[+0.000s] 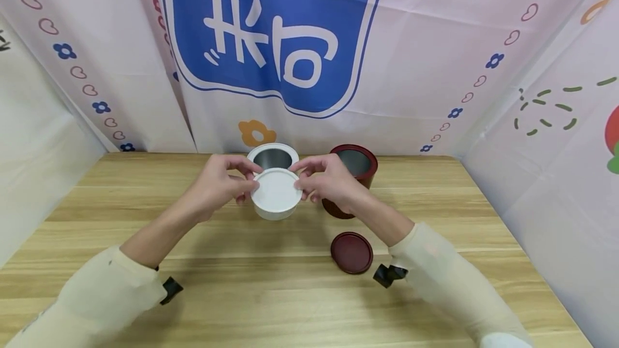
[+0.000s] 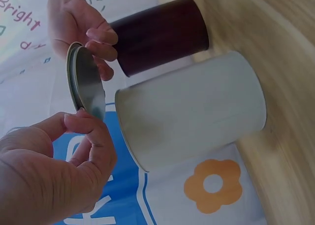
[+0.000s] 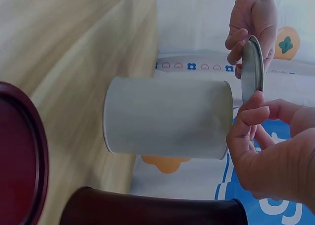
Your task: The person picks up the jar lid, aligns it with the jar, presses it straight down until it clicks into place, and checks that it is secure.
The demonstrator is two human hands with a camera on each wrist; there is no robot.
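Observation:
A round white lid (image 1: pixel 276 190) is held level by both hands, just above the near side of a white canister (image 1: pixel 273 147). My left hand (image 1: pixel 223 182) pinches the lid's left edge, and my right hand (image 1: pixel 326 180) pinches its right edge. The canister stands upright with its mouth uncovered and its metal inside showing. In the left wrist view the lid's silvery underside (image 2: pixel 89 80) shows, apart from the rim of the white canister (image 2: pixel 192 112). The right wrist view also has the lid (image 3: pixel 253 67) clear of the canister's rim.
A dark red canister (image 1: pixel 369 168), uncovered, stands to the right, partly behind my right hand. Its dark red lid (image 1: pixel 352 252) lies on the wooden table (image 1: pixel 232 294) nearer to me. A printed cloth (image 1: pixel 406 69) hangs behind the table's back edge.

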